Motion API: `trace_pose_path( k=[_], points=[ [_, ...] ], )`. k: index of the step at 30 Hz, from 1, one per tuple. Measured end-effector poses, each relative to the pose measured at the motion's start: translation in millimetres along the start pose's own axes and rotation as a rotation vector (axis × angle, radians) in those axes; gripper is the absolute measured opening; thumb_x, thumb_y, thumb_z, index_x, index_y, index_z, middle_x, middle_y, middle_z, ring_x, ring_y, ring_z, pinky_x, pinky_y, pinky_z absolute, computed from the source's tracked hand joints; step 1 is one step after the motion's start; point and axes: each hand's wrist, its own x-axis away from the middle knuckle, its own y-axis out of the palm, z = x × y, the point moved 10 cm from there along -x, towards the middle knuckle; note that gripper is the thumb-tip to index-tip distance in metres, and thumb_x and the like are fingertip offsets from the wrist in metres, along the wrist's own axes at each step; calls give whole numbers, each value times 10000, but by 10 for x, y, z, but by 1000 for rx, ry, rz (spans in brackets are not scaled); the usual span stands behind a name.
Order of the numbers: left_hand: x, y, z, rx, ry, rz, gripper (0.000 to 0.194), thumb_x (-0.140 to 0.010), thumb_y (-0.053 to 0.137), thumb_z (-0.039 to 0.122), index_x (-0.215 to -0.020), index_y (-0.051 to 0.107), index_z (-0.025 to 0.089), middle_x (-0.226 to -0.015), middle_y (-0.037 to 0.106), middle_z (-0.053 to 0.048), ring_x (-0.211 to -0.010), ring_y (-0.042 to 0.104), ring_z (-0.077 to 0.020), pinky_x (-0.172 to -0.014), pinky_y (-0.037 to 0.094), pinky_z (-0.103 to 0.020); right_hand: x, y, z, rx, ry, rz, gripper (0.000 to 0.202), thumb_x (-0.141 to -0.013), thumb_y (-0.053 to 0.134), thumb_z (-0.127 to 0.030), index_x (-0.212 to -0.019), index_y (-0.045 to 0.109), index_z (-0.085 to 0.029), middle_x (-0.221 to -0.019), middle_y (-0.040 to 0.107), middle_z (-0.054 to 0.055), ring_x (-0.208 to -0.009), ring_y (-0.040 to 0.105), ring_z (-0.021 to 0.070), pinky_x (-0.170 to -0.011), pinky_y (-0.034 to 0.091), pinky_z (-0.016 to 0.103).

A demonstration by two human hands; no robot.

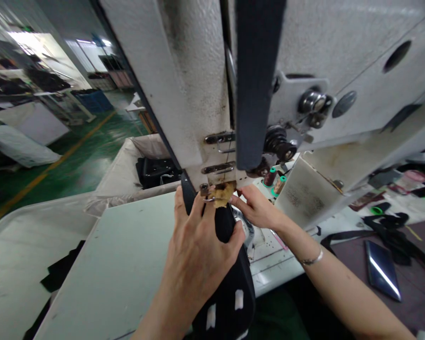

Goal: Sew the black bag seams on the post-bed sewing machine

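The left hand (201,245), fingers spread apart, rests on a long black padded fabric piece (231,314) reaching under the grey-white metal sewing machine (194,94). Right of it, the right hand (257,205) has thumb and forefinger beside a ragged yellow tuft (224,194); whether they pinch anything, I cannot tell. This looks like positioning; the next move calls for fabric held steady, fingertips clear.

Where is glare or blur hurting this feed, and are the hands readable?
Head view: the bright opening at upper left is washed out, with smeared background around it; head view, right side: a white glare streak crosses the dark flat device; head view, centre: left hand and right hand read clearly.
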Motion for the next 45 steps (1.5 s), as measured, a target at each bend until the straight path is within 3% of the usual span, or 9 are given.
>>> trace_pose_path(
  k=[5, 13, 20, 29, 34, 37, 40, 42, 45],
  points=[
    [4, -11, 5, 26, -1, 15, 489, -826, 642, 364, -1275, 571, 181, -1367, 595, -122, -1412, 393, -431, -1197, 332, -621, 71, -54, -151, 206, -86, 61, 100, -1024, 464, -237, -994, 546, -189, -1041, 622, 90, -1008, 550, 198, -893, 467, 332],
    [11, -26, -7, 20, -25, 48, 432, -830, 642, 382, -1205, 588, 176, -1241, 640, -132, -1272, 518, -398, -1129, 430, -588, 81, -192, -158, 67, -51, 110, 104, -979, 604, -287, -945, 640, -196, -845, 692, 8, -756, 626, 127, -716, 486, 244],
    [11, -47, 22, 24, -7, 59, 408, -832, 635, 362, -1191, 604, 171, -1203, 639, -129, -1244, 537, -400, -1157, 384, -607, 130, -185, -424, 376, -178, 85, 176, -1011, 502, -195, -1100, 652, -177, -977, 707, 85, -906, 634, 188, -786, 521, 306],
    [-8, -51, 19, 16, -4, 51, 462, -828, 635, 356, -1248, 589, 169, -1267, 632, -123, -1233, 551, -391, -1167, 375, -598, 151, -147, -349, 442, -132, 114, 148, -1003, 498, -187, -1053, 637, -172, -948, 666, 84, -873, 606, 178, -768, 510, 292],
    [-65, -29, 34, 8, 52, 67, 457, -855, 598, 350, -1265, 594, 149, -1247, 647, -139, -1288, 527, -386, -1160, 377, -586, 286, -175, -158, 279, 49, 144, 147, -994, 520, -204, -1036, 659, -182, -943, 670, 68, -873, 614, 165, -786, 488, 285],
    [-81, -25, 25, -5, 54, 73, 464, -868, 592, 367, -1273, 590, 140, -1250, 649, -147, -1272, 546, -380, -1140, 396, -578, 774, -221, 101, 43, 356, 418, 111, -949, 618, -282, -993, 667, -192, -853, 669, 32, -780, 607, 150, -734, 476, 279],
    [-90, -4, -3, -28, 31, 50, 431, -863, 599, 397, -1201, 625, 130, -1178, 673, -153, -1279, 535, -400, -1145, 389, -577, 1654, 156, 344, -416, 739, 722, 272, -928, 644, -429, -793, 631, -193, -661, 588, -12, -632, 532, 140, -650, 445, 278],
    [-101, 16, -7, -29, 35, 32, 406, -860, 604, 395, -1175, 638, 142, -1151, 682, -142, -1278, 535, -397, -1160, 376, -573, 2117, 752, 345, -800, 980, 703, 556, -966, 542, -530, -527, 534, -189, -534, 521, 2, -607, 522, 145, -694, 456, 291],
    [-129, 12, -1, -16, 58, 47, 460, -860, 610, 391, -1257, 599, 157, -1254, 654, -140, -1303, 522, -388, -1186, 337, -588, 2379, 1564, 31, -1393, 1202, 550, 517, -946, 535, -603, -734, 725, -171, -743, 707, 52, -756, 646, 180, -823, 507, 318]
  ],
)
